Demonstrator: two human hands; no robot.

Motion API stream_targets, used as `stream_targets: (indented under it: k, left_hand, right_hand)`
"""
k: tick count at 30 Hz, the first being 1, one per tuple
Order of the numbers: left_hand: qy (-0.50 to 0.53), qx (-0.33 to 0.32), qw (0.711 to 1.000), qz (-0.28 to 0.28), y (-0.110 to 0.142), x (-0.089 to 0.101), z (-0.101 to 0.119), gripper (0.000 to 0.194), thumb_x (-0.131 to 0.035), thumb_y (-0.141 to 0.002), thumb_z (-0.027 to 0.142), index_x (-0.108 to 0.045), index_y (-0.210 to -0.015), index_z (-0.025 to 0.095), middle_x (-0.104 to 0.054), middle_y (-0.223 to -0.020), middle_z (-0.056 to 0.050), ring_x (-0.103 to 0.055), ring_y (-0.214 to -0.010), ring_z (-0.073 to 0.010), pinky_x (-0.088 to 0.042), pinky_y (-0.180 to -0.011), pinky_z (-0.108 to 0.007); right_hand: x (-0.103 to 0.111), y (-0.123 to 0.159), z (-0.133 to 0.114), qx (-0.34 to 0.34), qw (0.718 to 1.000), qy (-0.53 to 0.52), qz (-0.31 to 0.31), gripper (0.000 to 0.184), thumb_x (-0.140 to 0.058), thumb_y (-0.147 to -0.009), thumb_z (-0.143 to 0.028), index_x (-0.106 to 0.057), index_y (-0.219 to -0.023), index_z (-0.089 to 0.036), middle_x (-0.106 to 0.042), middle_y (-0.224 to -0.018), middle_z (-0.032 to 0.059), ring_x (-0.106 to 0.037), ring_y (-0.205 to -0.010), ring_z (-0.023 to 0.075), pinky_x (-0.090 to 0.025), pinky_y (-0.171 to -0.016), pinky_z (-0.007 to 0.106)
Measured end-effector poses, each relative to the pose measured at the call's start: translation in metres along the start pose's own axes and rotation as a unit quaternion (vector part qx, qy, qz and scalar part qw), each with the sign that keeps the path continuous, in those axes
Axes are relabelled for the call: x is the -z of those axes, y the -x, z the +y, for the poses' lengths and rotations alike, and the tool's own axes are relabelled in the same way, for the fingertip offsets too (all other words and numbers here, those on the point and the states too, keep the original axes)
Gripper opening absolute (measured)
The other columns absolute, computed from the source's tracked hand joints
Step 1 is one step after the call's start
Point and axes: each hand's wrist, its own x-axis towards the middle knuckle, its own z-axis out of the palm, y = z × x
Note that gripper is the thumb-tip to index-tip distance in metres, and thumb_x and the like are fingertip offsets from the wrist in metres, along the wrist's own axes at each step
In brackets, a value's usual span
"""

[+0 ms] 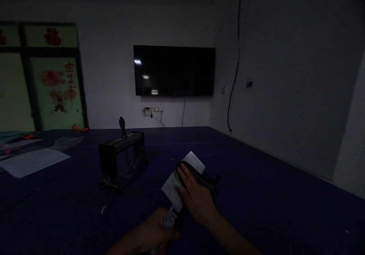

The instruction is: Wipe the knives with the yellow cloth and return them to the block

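Note:
Low in the view, my left hand (155,228) is closed around a grey patterned piece (170,218), whose kind the dark hides. Just beyond it, a white sheet of paper (172,188) slants away from me. A black device with a rounded end (203,179) lies across the paper, its kind unclear. On top of that device rests my right hand (196,198), fingers stretched out flat and thumb over the paper. To the left stands a black box-shaped frame (121,144) with clear sides and an upright black handle (122,125).
Dark purple floor (85,217) carries small white scraps (103,209). A printed sheet (32,162) and crumpled clear plastic (67,143) lie at the left, with orange items (75,127) by the door. A television (174,70) hangs on the far wall; a black cable (234,84) runs down the corner.

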Motion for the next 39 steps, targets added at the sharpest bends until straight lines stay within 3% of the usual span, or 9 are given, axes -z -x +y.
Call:
stream_targets:
  k: [10,17,28,34,39]
  left_hand:
    - [-0.016,0.017,1.0,-0.002,-0.002,-0.001,-0.002,0.026,-0.06,-0.063,0.034,-0.043,-0.051,0.017,-0.04,-0.035,0.006,-0.033,-0.029,-0.0055,-0.023,-0.032,-0.017]
    - [-0.007,0.013,1.0,-0.014,-0.001,-0.001,0.001,0.02,-0.057,-0.062,0.031,-0.046,-0.055,0.017,-0.042,-0.035,0.006,-0.033,-0.029,-0.0057,-0.024,-0.032,-0.016]
    - [-0.025,-0.007,0.999,-0.023,0.0,0.0,0.0,0.024,-0.059,-0.062,0.031,-0.043,-0.052,0.017,-0.041,-0.036,0.006,-0.035,-0.029,-0.0057,-0.026,-0.03,-0.016]
    - [-0.017,0.019,1.0,-0.017,0.001,0.0,0.005,0.016,-0.058,-0.062,0.028,-0.047,-0.06,0.018,-0.042,-0.036,0.007,-0.034,-0.029,-0.0063,-0.025,-0.03,-0.016]
    - [-0.031,0.032,0.999,-0.007,-0.001,0.0,0.001,0.01,-0.056,-0.061,0.024,-0.049,-0.06,0.017,-0.043,-0.036,0.007,-0.034,-0.029,-0.0062,-0.02,-0.03,-0.016]
  right_hand:
    - [0.0,0.006,-0.017,0.036,0.998,0.003,-0.043,0.057,-0.034,-0.091,-0.026,-0.013,-0.143,-0.027,-0.014,-0.15,0.0046,-0.052,-0.114,0.0212,-0.05,-0.085,0.037]
    - [0.007,0.006,-0.019,0.041,0.996,0.025,-0.07,0.057,-0.037,-0.09,-0.03,-0.015,-0.143,-0.028,-0.015,-0.15,0.0057,-0.061,-0.099,0.0213,-0.053,-0.078,0.039]
    - [0.006,0.002,-0.006,-0.002,0.998,0.053,-0.04,0.053,-0.027,-0.094,-0.031,-0.007,-0.144,-0.029,-0.011,-0.151,0.0073,-0.062,-0.1,0.02,-0.053,-0.077,0.037]
    - [-0.001,0.004,-0.004,-0.001,1.0,0.029,0.005,0.054,-0.029,-0.094,-0.031,-0.007,-0.144,-0.027,-0.011,-0.151,0.0063,-0.049,-0.118,0.0203,-0.05,-0.086,0.035]
    - [0.003,0.004,-0.007,0.0,0.999,0.053,0.002,0.053,-0.027,-0.094,-0.028,-0.009,-0.144,-0.028,-0.012,-0.151,0.0056,-0.056,-0.11,0.02,-0.052,-0.082,0.036]
